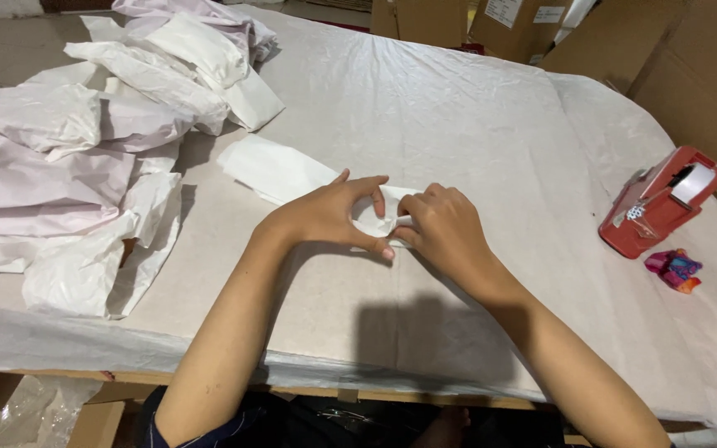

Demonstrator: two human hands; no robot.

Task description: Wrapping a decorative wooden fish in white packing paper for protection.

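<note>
Both hands at mid-desk (475, 124), pinching one end of a folded white paper piece (280, 170). Left hand (329, 211): grip closed on the paper, thumb and fingers curled over it. Right hand (446, 224): grip closed on the same crumpled end. Left of the paper: heap of white sheets (85, 141). Right of it: red tape dispenser (661, 203), colourful scrap (674, 270). Beyond it: cardboard boxes (690, 66), contents not visible.

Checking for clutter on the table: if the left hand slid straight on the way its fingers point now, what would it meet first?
The left hand points toward the right hand, so it would likely meet that hand first, across the crumpled end of the white folded sheet both pinch. The red tape dispenser lies well beyond.
</note>
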